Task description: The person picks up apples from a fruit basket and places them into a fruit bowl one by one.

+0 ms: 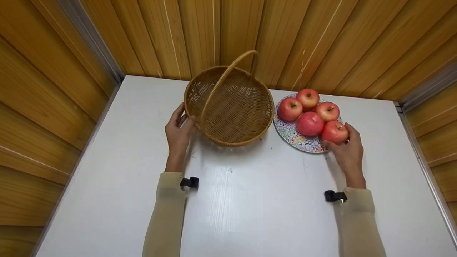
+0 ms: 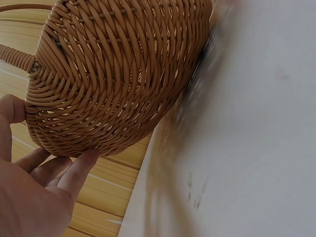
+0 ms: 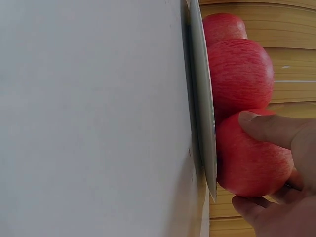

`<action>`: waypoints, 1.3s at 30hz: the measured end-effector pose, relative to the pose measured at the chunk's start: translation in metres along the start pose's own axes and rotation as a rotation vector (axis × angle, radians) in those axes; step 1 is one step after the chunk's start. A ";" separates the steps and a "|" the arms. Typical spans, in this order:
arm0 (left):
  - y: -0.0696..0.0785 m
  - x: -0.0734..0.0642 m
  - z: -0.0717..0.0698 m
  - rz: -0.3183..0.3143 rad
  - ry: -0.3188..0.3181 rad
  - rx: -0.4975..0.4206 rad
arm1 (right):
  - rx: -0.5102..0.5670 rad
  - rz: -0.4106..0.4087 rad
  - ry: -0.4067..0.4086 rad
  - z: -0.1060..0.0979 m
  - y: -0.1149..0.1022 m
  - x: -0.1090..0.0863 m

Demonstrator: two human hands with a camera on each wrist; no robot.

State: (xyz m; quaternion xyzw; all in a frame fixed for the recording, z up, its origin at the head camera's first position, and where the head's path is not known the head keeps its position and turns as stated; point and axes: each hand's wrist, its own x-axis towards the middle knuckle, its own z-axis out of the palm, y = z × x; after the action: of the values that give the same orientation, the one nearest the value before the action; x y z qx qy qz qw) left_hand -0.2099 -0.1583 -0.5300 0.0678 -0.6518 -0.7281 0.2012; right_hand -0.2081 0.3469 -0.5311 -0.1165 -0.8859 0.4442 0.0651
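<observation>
A round wicker basket (image 1: 238,107) with an arched handle stands at the back of the white table, its inside bare. My left hand (image 1: 177,134) grips its left rim; in the left wrist view the thumb lies at the rim and the fingertips (image 2: 90,157) touch the woven outer side. To the right, a patterned plate (image 1: 291,137) bears several red apples. My right hand (image 1: 348,150) holds the front right apple (image 1: 334,132) between thumb and fingers. From the right wrist, this apple (image 3: 254,158) shows right against the plate (image 3: 203,98), beside another apple (image 3: 242,74).
The white table (image 1: 250,207) runs back to a wall of wooden slats (image 1: 278,39). More slatted walls flank it left and right. A black clip-like device sits at each sleeve cuff. The basket's right rim is close to the plate's left edge.
</observation>
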 end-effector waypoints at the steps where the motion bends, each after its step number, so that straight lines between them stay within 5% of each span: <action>1: 0.000 0.000 0.000 -0.001 0.000 -0.001 | -0.003 0.002 -0.005 0.000 0.000 0.000; 39: -0.001 -0.002 -0.002 -0.006 -0.027 -0.011 | 0.180 0.025 0.008 0.006 0.008 0.000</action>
State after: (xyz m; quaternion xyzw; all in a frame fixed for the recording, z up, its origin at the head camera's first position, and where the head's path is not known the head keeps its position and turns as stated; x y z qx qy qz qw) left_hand -0.2073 -0.1596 -0.5313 0.0589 -0.6502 -0.7331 0.1907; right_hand -0.2080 0.3471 -0.5410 -0.1229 -0.8406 0.5223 0.0736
